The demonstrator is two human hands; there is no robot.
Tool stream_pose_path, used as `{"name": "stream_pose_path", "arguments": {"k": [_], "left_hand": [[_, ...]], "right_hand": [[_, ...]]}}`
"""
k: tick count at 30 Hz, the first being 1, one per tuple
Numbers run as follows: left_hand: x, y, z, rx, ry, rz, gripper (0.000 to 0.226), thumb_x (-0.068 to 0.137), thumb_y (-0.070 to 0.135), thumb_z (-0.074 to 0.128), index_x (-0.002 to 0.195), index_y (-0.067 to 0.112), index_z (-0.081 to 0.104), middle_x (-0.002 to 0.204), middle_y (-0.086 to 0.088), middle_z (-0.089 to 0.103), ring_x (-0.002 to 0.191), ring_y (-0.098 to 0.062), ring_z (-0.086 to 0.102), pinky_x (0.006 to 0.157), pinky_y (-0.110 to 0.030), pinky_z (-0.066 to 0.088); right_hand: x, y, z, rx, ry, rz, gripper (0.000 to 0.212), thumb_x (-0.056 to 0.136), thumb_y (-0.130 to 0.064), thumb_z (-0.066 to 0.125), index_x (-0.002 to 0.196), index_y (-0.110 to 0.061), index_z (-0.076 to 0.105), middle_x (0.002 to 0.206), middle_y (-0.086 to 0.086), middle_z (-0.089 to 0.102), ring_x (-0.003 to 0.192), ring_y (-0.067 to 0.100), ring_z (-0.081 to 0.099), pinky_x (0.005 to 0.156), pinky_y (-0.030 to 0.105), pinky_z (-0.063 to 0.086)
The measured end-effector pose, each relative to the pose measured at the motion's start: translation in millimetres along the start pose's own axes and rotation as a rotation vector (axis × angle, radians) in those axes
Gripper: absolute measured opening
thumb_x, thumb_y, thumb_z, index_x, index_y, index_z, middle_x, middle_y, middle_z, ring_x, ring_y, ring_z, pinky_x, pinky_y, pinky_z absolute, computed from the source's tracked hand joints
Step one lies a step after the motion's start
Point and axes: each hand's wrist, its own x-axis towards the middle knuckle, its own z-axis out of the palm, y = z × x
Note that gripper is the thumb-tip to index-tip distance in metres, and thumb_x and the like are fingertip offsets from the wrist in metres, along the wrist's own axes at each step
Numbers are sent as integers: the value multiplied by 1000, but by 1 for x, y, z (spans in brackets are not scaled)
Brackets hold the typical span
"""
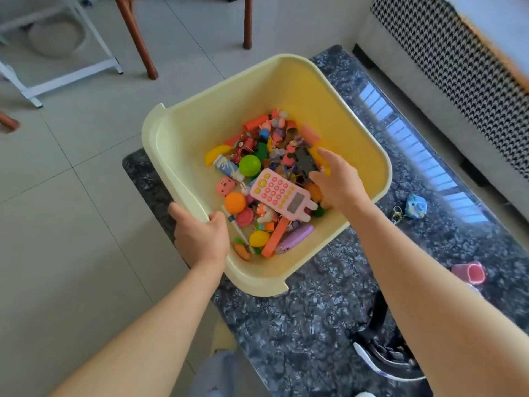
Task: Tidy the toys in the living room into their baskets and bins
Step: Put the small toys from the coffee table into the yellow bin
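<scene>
From the head view, the yellow bin [286, 90] sits on the dark marbled bench [315, 310], full of small toys. The left hand [200, 239] grips the bin's near rim, fingers curled over it. The right hand [337, 184] hovers inside, fingers loosely spread, beside the pink toy phone [282, 194]; a blue toy [416, 207] and pink cup [471, 272] lie on the bench right of the bin.

**Colours and patterns**

Pale yellow bin [200, 116]; pink calculator [282, 194]; green ball [250, 165]; orange ball [235, 202]; purple case [294, 239]. Dark marbled table [315, 310]. Black-and-white houndstooth cover [458, 58]. Blue keychain [416, 206], red cup [471, 272].
</scene>
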Motion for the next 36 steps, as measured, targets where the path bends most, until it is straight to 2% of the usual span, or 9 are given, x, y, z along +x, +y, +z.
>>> {"name": "stream_pose_path", "arguments": {"k": [5, 8, 14, 19, 22, 26, 29, 32, 36], "left_hand": [[-30, -15, -1, -8, 58, -4, 54, 82, 10, 55, 129, -2, 32, 117, -25, 56, 103, -42, 55, 80, -41, 44], [-52, -29, -3, -34, 88, -31, 58, 81, 12, 55, 132, -1, 31, 123, -22, 54, 106, -40, 55, 84, -40, 45], [-112, -65, -10, -69, 118, -41, 53, 82, 11, 55, 130, 4, 33, 130, -16, 51, 114, -32, 54, 89, -31, 43], [-158, -100, -14, -55, 113, -33, 55, 83, 13, 59, 131, 4, 33, 134, -14, 48, 118, -28, 52, 92, -26, 40], [-173, -121, -19, -85, 90, -12, 59, 79, 13, 62, 131, 4, 35, 130, -12, 52, 113, -26, 56, 92, -26, 43], [-185, -142, -22, -64, 83, -17, 62, 78, 13, 59, 134, 4, 33, 133, -13, 49, 117, -28, 52, 97, -29, 43], [-187, -149, -22, -58, 90, 1, 67, 77, 14, 59, 137, 3, 30, 135, -14, 47, 119, -29, 51, 100, -32, 42], [-187, -151, -22, -74, 93, 2, 60, 77, 14, 58, 131, 4, 35, 128, -14, 53, 110, -30, 55, 93, -32, 45], [-188, -150, -23, -80, 94, -16, 53, 78, 13, 57, 125, 3, 37, 123, -15, 55, 105, -33, 57, 85, -33, 45]], "right_hand": [[-99, 37, -23, 184, 410, -59, 40, 94, -6, 46, 133, -16, 49, 134, 0, 52, 124, 12, 46, 103, 24, 36], [-154, 89, -21, 191, 456, -8, 39, 91, 0, 48, 127, -13, 54, 126, 3, 56, 116, 15, 52, 99, 28, 42], [-258, 177, -1, 51, 112, 39, 36, 90, -2, 52, 125, -11, 56, 125, 5, 57, 100, 23, 58, 86, 29, 44], [-325, 212, 21, -40, -156, 114, 39, 91, -24, 56, 129, -17, 51, 124, 1, 55, 107, 17, 53, 84, 27, 41], [-350, 221, 39, -178, -305, 92, 58, 87, -38, 59, 138, -23, 38, 137, -1, 43, 121, 20, 46, 92, 32, 40], [-360, 229, 65, -411, -459, -2, 74, 83, -35, 65, 143, -26, 23, 146, 0, 26, 130, 27, 37, 97, 40, 39], [-353, 236, 75, -453, -403, 6, 59, 86, -24, 61, 136, -24, 32, 134, 1, 40, 116, 27, 49, 85, 36, 45], [-347, 238, 59, -261, -311, 145, 51, 84, -26, 60, 131, -25, 39, 123, 1, 52, 107, 24, 55, 80, 33, 44], [-352, 222, 0, 137, 180, 257, 51, 80, -31, 68, 125, -25, 44, 102, -1, 59, 93, 25, 62, 78, 36, 49]]}}
